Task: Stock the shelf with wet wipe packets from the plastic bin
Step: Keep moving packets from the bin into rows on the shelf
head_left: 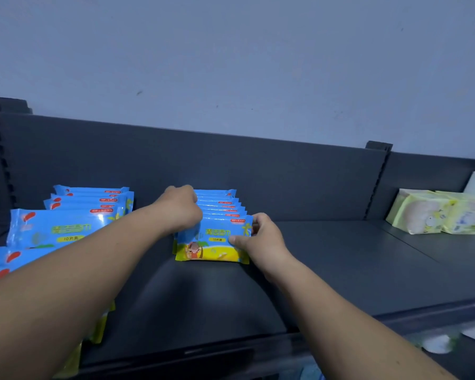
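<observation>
Front packet [213,238] stood upright on the dark shelf [340,256], at the near end of a row of wet wipe packets [220,204], between both hands. Left hand [183,207] was curled over the front packet's top left corner, knuckles up. Right hand [261,237] pinched its right edge, thumb on the front face and fingers behind. A second row [66,226] stood to the left. Yellow packs [433,212] sat far right, well apart.
</observation>
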Motion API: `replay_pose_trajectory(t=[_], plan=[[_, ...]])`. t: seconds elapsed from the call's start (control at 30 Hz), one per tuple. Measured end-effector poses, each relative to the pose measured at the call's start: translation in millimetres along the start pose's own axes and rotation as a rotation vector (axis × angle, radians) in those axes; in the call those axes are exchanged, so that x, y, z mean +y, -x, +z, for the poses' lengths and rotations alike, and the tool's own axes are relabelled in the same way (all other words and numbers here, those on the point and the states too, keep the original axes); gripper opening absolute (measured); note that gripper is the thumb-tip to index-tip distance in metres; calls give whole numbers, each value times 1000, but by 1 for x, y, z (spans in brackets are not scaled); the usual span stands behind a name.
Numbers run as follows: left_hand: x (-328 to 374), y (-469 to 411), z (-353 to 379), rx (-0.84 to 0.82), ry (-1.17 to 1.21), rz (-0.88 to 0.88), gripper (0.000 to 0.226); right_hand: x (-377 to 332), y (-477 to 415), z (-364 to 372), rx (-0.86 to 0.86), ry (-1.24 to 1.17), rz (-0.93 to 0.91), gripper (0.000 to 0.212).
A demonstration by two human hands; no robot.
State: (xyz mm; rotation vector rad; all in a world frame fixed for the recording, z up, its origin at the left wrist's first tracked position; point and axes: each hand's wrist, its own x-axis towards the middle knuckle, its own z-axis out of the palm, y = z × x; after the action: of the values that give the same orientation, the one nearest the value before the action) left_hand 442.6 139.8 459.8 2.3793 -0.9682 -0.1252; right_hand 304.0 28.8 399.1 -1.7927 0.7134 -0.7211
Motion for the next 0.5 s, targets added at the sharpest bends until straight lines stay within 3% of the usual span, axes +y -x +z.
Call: replay_pose_trajectory(t=[0.13, 0.27, 0.5], plan=[[-5, 8, 2, -3, -33, 27, 52, 2, 5, -5, 27, 12, -7, 40], [-6, 20, 7, 72, -144, 153, 82, 1, 13, -15, 66, 173, -30, 59], [26, 48, 23, 164, -254, 387, 84, 3, 42, -48, 129, 429, -181, 57]])
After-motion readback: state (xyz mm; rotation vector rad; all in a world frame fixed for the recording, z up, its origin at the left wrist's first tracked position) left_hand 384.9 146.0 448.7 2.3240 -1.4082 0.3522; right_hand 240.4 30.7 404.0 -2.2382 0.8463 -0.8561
